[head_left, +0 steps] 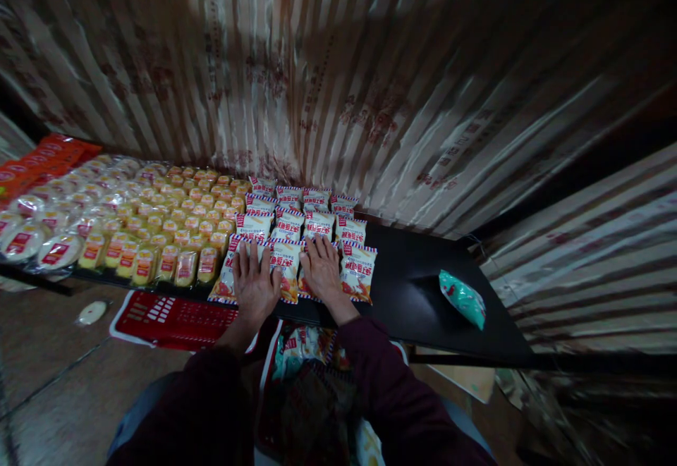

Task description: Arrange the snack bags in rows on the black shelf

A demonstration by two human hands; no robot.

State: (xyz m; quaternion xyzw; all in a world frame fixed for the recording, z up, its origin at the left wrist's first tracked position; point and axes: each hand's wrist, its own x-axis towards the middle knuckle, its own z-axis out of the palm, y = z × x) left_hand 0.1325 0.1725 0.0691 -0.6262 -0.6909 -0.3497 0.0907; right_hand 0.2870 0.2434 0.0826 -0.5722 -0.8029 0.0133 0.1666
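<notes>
On a black table [410,261] several white snack bags [360,268] with striped edges and red-and-blue print lie in rows. My left hand [254,279] rests flat, fingers spread, on a front-row snack bag [225,279] at the left. Another front-row snack bag [285,265] shows between my two hands. Over the bag to its right lies my right hand [321,268], its fingers stretched out and pressed on the top. Neither hand is closed around anything.
Several yellow wrapped cakes [169,261] and round white packs [61,249] fill the left side, beyond them orange packets [47,159]. A teal bag [462,298] lies at right. Below are a red basket [174,318] and a bin of bags [304,346]. Plastic sheeting [296,64] hangs behind.
</notes>
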